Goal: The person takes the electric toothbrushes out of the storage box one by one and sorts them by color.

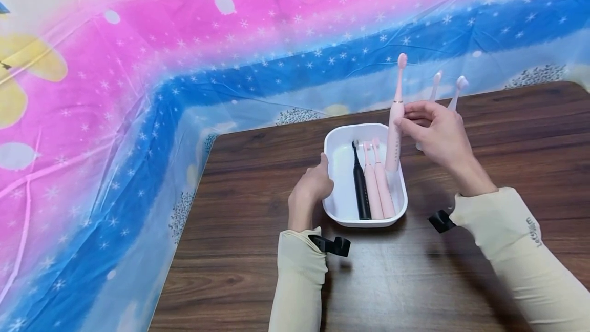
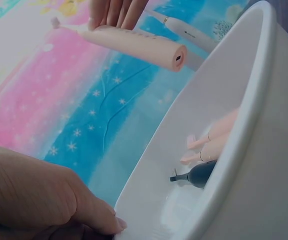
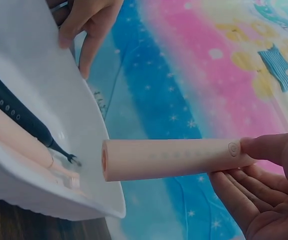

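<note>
My right hand (image 1: 440,135) pinches a pink electric toothbrush (image 1: 395,137) between thumb and fingers. The brush is upright with its head on top, and its base is over the right side of a white plastic bin (image 1: 338,188). Inside the bin lie a black electric toothbrush (image 1: 361,188) and two pink electric toothbrushes (image 1: 372,188), side by side. My left hand (image 1: 311,188) grips the bin's left wall, thumb at the rim. In the right wrist view, the held toothbrush (image 3: 174,159) shows its power button by the thumb.
Two white electric toothbrushes (image 1: 454,94) stand behind my right hand, partly hidden by it. The bin is on a dark wood-grain table (image 1: 239,250). A pink and blue patterned cloth (image 1: 258,40) hangs beyond the table's back and left edges.
</note>
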